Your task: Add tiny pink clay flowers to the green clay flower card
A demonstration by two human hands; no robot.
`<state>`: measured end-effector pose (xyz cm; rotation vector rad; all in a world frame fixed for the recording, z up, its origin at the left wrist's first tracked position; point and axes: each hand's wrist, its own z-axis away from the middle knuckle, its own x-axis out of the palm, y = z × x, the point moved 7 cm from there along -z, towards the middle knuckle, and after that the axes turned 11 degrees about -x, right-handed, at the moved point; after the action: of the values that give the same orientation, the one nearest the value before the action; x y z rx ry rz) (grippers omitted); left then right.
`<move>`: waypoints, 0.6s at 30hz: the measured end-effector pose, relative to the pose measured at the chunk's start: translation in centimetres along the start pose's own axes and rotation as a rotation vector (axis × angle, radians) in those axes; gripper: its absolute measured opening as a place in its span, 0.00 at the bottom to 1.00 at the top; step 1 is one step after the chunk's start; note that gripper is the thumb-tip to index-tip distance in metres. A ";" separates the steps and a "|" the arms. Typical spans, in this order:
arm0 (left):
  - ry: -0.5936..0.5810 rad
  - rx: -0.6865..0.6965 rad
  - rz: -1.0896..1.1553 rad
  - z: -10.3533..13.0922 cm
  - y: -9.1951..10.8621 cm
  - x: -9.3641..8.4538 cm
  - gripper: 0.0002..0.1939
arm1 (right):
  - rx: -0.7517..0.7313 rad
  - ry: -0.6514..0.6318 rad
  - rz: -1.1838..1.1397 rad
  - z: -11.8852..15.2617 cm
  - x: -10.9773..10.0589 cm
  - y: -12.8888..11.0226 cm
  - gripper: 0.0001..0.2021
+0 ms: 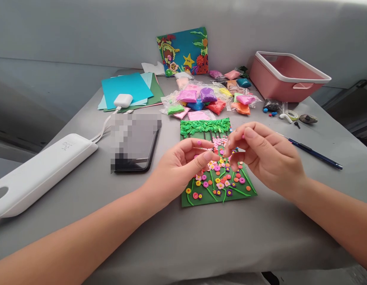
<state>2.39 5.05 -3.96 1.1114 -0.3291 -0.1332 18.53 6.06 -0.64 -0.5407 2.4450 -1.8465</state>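
My left hand [186, 160] hovers over the left side of a green clay flower picture [188, 201]. Its fingers are loosely curled, with the thumb apart from the index finger, and a small pink clay dot [199, 142] rests on the index finger. Above the picture's right side, my right hand [265, 158] pinches a tiny pink clay piece [243, 136] between thumb and index finger. Bright green clay leaves run along the picture's top edge. Small pink, orange, yellow and purple flowers with green stems cover the lower part. My hands hide some of the middle.
Bagged coloured clay [207, 95] lies behind the picture, before an underwater clay scene [183, 51]. A pink basket [278, 79] stands back right; a dark blue pen-like tool [317, 153] lies right. Left are a phone [136, 146], a white power bank [49, 170] and coloured sheets [127, 87].
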 end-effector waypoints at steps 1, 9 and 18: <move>-0.003 -0.009 0.003 -0.1 -0.1 0.0 0.17 | 0.013 0.026 -0.016 -0.1 -0.3 0.1 0.15; -0.040 -0.070 0.075 -0.4 -1.0 0.0 0.14 | 0.004 0.006 0.058 -0.3 -0.5 0.2 0.13; -0.134 -0.087 0.106 0.0 -0.9 0.6 0.13 | -0.091 -0.029 0.273 0.0 -0.3 -0.6 0.09</move>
<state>3.02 4.43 -4.66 0.9988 -0.4967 -0.1265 18.95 5.99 -0.15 -0.2201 2.4481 -1.6182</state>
